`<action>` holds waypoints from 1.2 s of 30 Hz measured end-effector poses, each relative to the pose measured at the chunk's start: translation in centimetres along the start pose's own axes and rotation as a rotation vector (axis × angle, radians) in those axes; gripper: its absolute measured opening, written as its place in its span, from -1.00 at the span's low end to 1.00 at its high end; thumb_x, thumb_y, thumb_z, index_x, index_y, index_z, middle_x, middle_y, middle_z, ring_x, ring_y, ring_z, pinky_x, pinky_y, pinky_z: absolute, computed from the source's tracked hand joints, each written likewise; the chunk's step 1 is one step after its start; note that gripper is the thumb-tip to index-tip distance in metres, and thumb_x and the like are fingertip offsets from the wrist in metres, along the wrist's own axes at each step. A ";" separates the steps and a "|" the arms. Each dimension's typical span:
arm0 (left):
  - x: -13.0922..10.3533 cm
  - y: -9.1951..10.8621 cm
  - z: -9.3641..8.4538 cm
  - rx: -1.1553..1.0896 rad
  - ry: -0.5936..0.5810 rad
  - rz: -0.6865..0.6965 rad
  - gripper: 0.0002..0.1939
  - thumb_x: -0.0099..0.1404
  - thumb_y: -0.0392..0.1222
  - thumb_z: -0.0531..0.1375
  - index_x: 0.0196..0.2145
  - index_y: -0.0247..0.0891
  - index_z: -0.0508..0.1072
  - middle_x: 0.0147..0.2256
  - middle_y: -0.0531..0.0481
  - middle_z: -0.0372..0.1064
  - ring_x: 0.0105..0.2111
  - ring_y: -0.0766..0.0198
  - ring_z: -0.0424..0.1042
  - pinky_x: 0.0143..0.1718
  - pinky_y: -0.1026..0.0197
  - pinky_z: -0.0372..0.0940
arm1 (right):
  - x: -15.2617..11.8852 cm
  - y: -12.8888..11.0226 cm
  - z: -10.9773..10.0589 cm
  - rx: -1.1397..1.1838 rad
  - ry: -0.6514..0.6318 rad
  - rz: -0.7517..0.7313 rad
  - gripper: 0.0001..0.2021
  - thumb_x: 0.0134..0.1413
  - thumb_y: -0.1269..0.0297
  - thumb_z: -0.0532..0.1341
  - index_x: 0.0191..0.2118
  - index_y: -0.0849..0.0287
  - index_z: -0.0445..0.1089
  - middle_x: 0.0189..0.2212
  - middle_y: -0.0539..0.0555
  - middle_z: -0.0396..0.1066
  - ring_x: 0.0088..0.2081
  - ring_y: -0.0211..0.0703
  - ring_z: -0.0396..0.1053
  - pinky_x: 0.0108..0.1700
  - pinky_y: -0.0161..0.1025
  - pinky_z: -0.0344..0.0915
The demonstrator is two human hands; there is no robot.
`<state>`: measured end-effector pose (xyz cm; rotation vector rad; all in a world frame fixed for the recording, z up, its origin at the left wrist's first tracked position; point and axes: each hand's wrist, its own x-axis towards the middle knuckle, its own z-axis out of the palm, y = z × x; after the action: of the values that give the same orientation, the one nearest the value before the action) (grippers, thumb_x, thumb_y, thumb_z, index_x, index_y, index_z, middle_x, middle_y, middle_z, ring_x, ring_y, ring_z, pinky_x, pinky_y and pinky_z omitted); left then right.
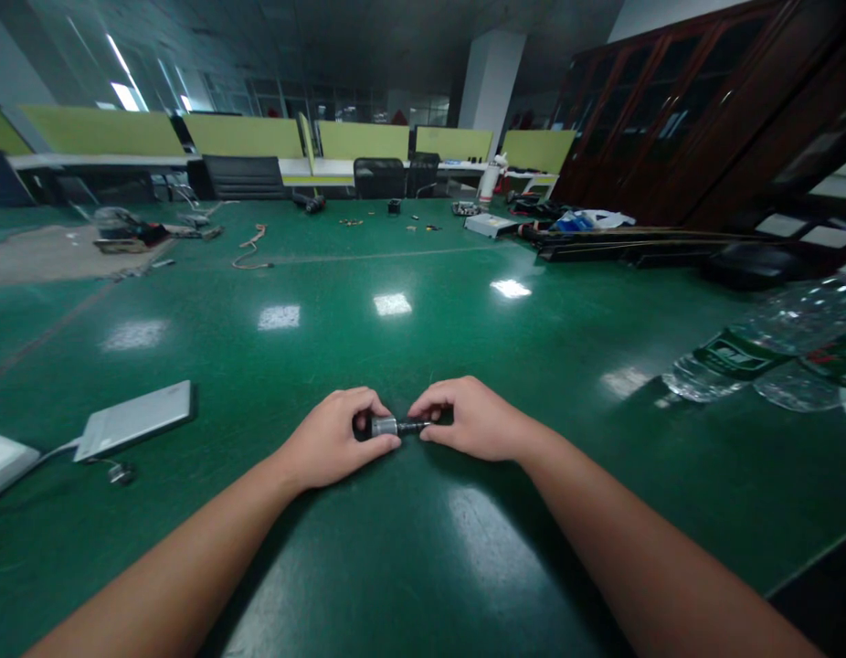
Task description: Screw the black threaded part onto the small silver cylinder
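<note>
A small silver cylinder [383, 427] with a thin dark threaded-looking rod [410, 427] lies level just over or on the green table, pointing to the right. My left hand [336, 437] is closed on the cylinder, thumb along the near side and fingers behind it. Opposite it, my right hand [472, 420] pinches the rod's right end between thumb and fingertips. The fingers partly cover both ends, and I cannot make out exactly what kind of part this is.
A white flat device [135, 420] with a cable lies at the left beside a white box [4, 464] and a small metal part [120, 473]. Plastic bottles [731, 356] lie at the right. Across the green table [327, 320] are a cord [253, 247], tools and dark bars [601, 245].
</note>
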<state>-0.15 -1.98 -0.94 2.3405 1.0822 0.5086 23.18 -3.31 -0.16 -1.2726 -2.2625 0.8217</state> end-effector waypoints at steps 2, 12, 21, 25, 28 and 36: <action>0.0 -0.1 0.1 -0.009 -0.001 0.006 -0.78 0.17 -0.06 0.31 -0.32 -0.25 0.47 -0.41 0.05 0.37 -0.39 0.25 0.34 -0.35 0.24 0.18 | 0.1 -0.1 0.6 0.075 0.045 -0.025 -0.68 -0.07 0.50 0.30 -0.12 0.16 0.52 -0.32 0.01 0.52 -0.31 -0.26 0.43 -0.20 -0.31 0.32; 0.1 0.1 0.1 -0.005 0.019 0.003 -0.73 0.08 -0.15 0.36 -0.26 -0.24 0.46 -0.40 0.07 0.35 -0.38 0.25 0.35 -0.33 0.23 0.19 | 0.0 -0.5 0.5 -0.040 0.051 -0.045 -0.74 -0.11 0.41 0.36 -0.19 0.20 0.54 -0.32 0.06 0.51 -0.30 -0.21 0.41 -0.20 -0.26 0.30; 0.1 0.2 0.0 -0.032 -0.004 -0.003 -0.75 0.19 -0.04 0.30 -0.24 -0.22 0.48 -0.41 0.07 0.39 -0.39 0.27 0.36 -0.34 0.23 0.20 | 0.3 -0.5 1.0 -0.060 0.035 -0.073 -0.83 -0.02 0.43 0.31 -0.24 0.19 0.55 -0.37 0.04 0.47 -0.33 -0.23 0.38 -0.24 -0.29 0.26; 0.3 0.1 0.1 -0.016 -0.006 0.003 -0.73 0.11 -0.11 0.35 -0.23 -0.21 0.48 -0.40 0.09 0.39 -0.39 0.26 0.36 -0.34 0.23 0.19 | 0.4 -0.5 1.2 -0.069 0.040 -0.083 -0.83 -0.01 0.42 0.31 -0.23 0.20 0.55 -0.38 0.04 0.47 -0.33 -0.23 0.37 -0.25 -0.29 0.24; 0.3 0.0 0.2 -0.001 -0.006 0.008 -0.73 0.08 -0.14 0.35 -0.24 -0.21 0.48 -0.39 0.08 0.40 -0.38 0.26 0.36 -0.34 0.23 0.19 | 0.4 -0.6 1.4 -0.069 0.043 -0.090 -0.84 0.00 0.39 0.32 -0.23 0.20 0.55 -0.38 0.04 0.47 -0.33 -0.23 0.37 -0.25 -0.29 0.23; 0.2 0.2 0.1 0.012 0.008 0.035 -0.78 0.12 -0.10 0.34 -0.31 -0.24 0.47 -0.41 0.06 0.39 -0.38 0.25 0.35 -0.34 0.24 0.16 | 0.6 -0.7 1.6 -0.085 0.047 -0.107 -0.86 0.03 0.36 0.31 -0.25 0.19 0.55 -0.39 0.04 0.48 -0.33 -0.22 0.37 -0.26 -0.30 0.22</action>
<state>0.15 -1.96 -0.87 2.3738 1.0522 0.5266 21.46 -3.59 -0.82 -1.1831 -2.3275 0.6571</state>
